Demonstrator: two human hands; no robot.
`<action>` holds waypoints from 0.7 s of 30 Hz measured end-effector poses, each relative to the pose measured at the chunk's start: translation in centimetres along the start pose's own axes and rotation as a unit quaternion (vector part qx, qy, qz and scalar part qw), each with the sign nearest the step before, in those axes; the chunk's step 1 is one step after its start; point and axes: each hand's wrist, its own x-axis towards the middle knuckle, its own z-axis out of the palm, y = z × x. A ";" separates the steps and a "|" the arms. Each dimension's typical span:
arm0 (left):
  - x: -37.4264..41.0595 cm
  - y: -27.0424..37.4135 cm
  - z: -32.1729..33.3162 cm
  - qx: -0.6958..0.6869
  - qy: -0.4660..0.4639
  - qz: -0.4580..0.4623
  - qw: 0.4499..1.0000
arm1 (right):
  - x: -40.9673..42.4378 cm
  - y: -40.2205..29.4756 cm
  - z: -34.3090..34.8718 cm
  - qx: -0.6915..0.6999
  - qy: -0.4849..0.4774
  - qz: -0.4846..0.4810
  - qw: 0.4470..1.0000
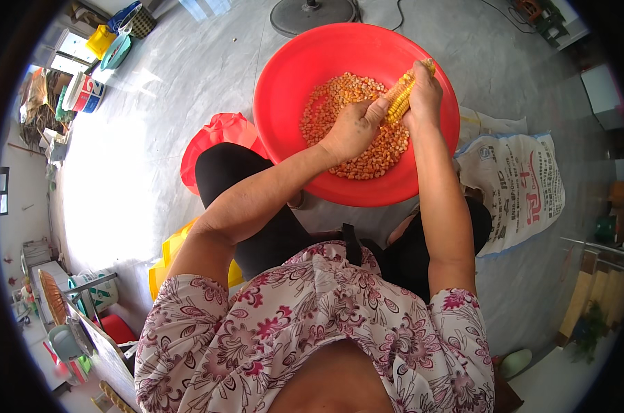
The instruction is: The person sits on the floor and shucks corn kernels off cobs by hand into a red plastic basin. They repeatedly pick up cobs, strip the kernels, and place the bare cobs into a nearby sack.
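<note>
Both of my hands grip one ear of corn (400, 99), tilted over a wide red plastic basin (283, 93). My left hand (354, 126) has its thumb against the lower end of the cob. Higher up, my right hand (425, 98) wraps around the side near the top end. Yellow kernels still cover part of the ear, while a strip along its upper left side looks bare. Loose orange-yellow corn kernels (363, 162) lie spread over the basin's bottom, partly hidden beneath my hands.
A white woven sack (523, 191) with printing lies right of the basin. Red plastic bag (224, 134) and yellow bag (175, 253) material sits to the left. A round black stand base (314, 15) rests on the grey floor behind the basin. A paint bucket (84, 93) stands far left.
</note>
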 end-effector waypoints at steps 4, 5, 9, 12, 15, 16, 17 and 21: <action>-0.4 0.8 0.0 -0.081 -0.006 -0.117 0.990 | -0.1 -0.2 0.1 0.007 -0.004 0.001 1.000; -0.4 1.1 0.0 -0.090 -0.002 -0.129 0.987 | -0.2 -0.3 0.1 0.003 -0.004 0.002 1.000; -0.9 3.0 -0.1 -0.115 -0.013 -0.147 0.982 | -0.2 -0.3 0.0 0.037 -0.004 0.031 0.999; -1.2 3.4 -0.4 -0.134 -0.010 -0.148 0.980 | -0.8 -0.9 0.4 0.058 -0.009 0.048 0.997; -0.7 2.5 -0.5 -0.086 -0.038 -0.128 0.987 | -0.1 -0.3 -0.1 0.037 -0.006 0.026 0.999; -0.6 2.2 -0.4 -0.075 -0.036 -0.112 0.990 | 0.3 0.0 -0.4 0.018 -0.007 0.015 1.000; -0.5 1.9 -0.3 -0.063 -0.034 -0.096 0.993 | 0.6 0.3 -0.6 -0.001 -0.008 0.004 1.000; -0.2 1.0 -0.4 -0.111 -0.050 -0.118 0.985 | 0.6 0.4 -0.4 -0.012 0.003 -0.001 1.000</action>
